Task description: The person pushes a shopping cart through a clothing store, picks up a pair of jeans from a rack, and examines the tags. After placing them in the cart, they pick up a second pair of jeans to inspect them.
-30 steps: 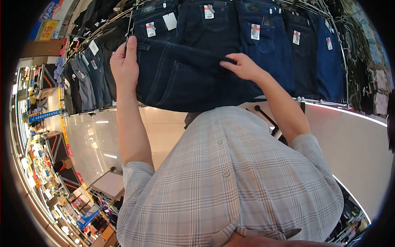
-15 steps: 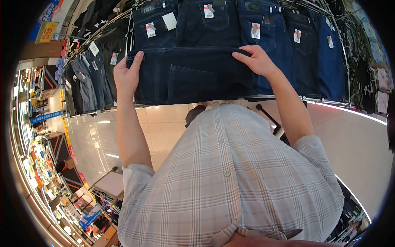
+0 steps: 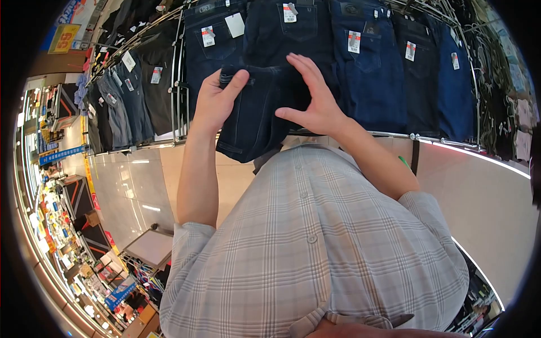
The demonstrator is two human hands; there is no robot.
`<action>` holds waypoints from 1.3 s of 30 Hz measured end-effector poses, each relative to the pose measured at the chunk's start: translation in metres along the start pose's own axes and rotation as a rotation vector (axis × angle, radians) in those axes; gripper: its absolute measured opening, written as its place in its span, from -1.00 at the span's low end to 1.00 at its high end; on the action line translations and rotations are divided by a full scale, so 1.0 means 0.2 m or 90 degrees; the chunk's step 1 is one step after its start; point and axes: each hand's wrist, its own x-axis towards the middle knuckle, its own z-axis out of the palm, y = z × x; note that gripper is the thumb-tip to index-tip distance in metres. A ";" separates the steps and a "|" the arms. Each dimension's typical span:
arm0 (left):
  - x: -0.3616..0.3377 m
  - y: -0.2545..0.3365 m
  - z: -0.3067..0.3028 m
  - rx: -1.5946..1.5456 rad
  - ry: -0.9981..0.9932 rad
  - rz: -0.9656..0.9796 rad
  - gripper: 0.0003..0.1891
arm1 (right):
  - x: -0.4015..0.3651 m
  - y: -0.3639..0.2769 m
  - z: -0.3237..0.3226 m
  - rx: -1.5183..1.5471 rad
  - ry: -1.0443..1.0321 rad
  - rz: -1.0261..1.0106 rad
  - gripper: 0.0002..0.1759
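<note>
A pair of dark navy jeans (image 3: pixel 253 115), folded into a narrow bundle, hangs in front of the rack. My left hand (image 3: pixel 221 98) grips its upper left edge, thumb over the front and fingers behind. Against the bundle's right side is my right hand (image 3: pixel 315 98), with thumb and fingers spread wide apart. Behind the hands lie folded dark jeans (image 3: pixel 287 42) with a price tag (image 3: pixel 289 12), and bluer jeans (image 3: pixel 369 73) to the right.
More tagged jeans (image 3: pixel 211 53) line the metal rack (image 3: pixel 178 84). Trousers (image 3: pixel 127 101) hang at the left. A grey flat-topped stand (image 3: pixel 147 247) is on the tiled floor (image 3: pixel 132 186) at lower left.
The jeans have gone from stretched wide between both hands to a narrower bundle held at the left. My right hand has let go of their edge, opened and moved left.
</note>
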 end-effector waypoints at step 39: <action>-0.08 -0.33 -0.11 -0.372 0.081 -0.116 -0.59 | 0.10 0.13 -0.04 0.566 0.091 0.447 -0.60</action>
